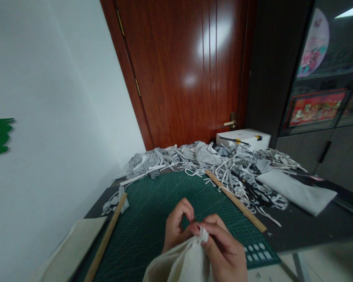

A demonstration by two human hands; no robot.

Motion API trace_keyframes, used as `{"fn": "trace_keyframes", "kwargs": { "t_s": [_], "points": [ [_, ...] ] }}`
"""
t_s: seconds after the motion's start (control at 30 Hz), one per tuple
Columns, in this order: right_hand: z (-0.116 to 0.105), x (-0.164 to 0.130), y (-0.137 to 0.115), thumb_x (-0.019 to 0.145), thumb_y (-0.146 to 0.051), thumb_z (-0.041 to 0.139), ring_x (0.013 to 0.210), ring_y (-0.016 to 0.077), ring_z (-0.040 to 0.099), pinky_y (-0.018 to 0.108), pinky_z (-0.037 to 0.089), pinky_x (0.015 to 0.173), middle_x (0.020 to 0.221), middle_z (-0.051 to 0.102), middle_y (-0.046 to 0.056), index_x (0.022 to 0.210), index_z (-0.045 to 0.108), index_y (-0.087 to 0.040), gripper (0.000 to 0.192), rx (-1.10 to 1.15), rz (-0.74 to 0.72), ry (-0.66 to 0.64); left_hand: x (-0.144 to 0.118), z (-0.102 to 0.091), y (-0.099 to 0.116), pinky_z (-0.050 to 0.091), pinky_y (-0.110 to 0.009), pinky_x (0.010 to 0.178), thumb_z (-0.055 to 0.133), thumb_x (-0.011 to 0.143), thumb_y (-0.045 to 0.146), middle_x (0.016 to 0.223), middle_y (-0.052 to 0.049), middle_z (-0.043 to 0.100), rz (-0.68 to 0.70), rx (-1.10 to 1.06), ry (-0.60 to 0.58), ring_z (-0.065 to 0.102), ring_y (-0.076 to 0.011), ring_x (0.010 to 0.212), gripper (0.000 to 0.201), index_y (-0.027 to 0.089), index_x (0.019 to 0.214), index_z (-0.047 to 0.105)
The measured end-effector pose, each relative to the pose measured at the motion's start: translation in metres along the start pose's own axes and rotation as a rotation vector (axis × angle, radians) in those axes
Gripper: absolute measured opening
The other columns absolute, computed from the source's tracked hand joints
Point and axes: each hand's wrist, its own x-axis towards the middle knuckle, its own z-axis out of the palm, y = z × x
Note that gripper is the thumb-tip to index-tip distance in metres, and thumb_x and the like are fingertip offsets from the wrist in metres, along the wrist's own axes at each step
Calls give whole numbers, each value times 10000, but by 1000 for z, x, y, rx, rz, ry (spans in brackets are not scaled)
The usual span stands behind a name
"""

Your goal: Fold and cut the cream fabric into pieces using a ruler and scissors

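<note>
My fingers [191, 214] are pinched together on the top edge of a pale cloth [185, 260]: my left hand [178, 225] curls over it from one side, and my right hand [223, 250] grips it from the other. The cloth hangs down towards me, low over the near end of the green cutting mat [164, 203]. It looks soft, light and limp (it would sag wherever I let go), so the bunched edge seems the best place to hold.

A wooden ruler [237, 201] lies slanted across the mat's right side, another wooden strip [106, 241] runs along its left edge, and a folded cloth [76, 244] sits beyond that. The mat between them offers open room. Further back, a heap of grey scraps [206, 158] covers the worktop [306, 227], with a grey fabric piece [297, 192] to the right and a white box [243, 138] by the door [188, 70].
</note>
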Motion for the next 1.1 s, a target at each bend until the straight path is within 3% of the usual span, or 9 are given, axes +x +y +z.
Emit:
{"fn": "trace_keyframes", "kwargs": {
  "t_s": [0.1,0.17,0.3,0.4,0.53,0.67,0.87,1.0,1.1],
  "points": [
    [-7,8,0,842,-195,592,651,131,583,201,474,557,727,585,8,833,712,-229,125,-87,-47,43,-4,-14,15,370,-232,559,629,839,465,672,5,480,-86,64,50,452,-131,602,300,201,736,531],
    [-15,13,-1,850,-191,572,653,128,581,195,475,559,731,582,6,805,685,-222,125,-123,-89,78,-8,-27,31,412,-240,562,510,898,516,759,-25,528,-133,39,30,504,-152,649,316,210,890,588],
    [-30,20,-3,858,-178,555,673,119,579,187,466,575,756,579,7,819,679,-225,138,-210,-152,68,-20,-45,68,463,-275,689,505,835,648,941,-85,567,-81,256,-279,555,-205,831,496,209,1010,658],
    [-37,21,-2,863,-168,548,698,118,577,193,460,606,777,574,5,841,668,-228,136,-247,-171,80,-28,-42,84,453,-275,817,606,814,556,1043,-65,558,-130,534,-316,556,-210,932,395,263,1074,650],
    [-42,22,0,871,-171,544,724,121,575,206,445,634,784,570,-1,845,655,-234,130,-272,-159,78,-32,-32,87,451,-206,810,656,813,427,1037,-30,561,-292,726,-385,563,-173,929,231,251,962,659],
    [-46,25,4,872,-214,558,748,136,564,233,432,658,805,565,6,857,658,-232,102,-291,-114,94,-30,-32,85,451,-181,753,603,843,440,1015,-28,582,-287,764,-524,572,-149,857,229,217,824,651],
    [-43,28,27,864,-371,543,939,210,570,315,432,820,984,615,67,783,631,-198,210,-294,33,168,-31,-24,73,378,-176,548,538,882,357,668,6,556,-192,1039,-313,543,-111,626,357,186,572,494],
    [-34,22,40,898,-456,444,581,151,511,243,406,552,625,546,-15,738,548,-203,317,-303,193,145,-32,-19,65,289,-203,472,498,860,428,495,39,406,-238,1118,-123,431,-92,475,458,185,491,377],
    [-32,21,34,914,-448,414,503,134,474,229,354,500,558,492,-42,741,508,-215,305,-455,110,137,-26,-28,58,240,-216,449,460,809,540,454,51,305,-446,1077,-44,355,-89,441,512,195,459,315]
  ]
}}
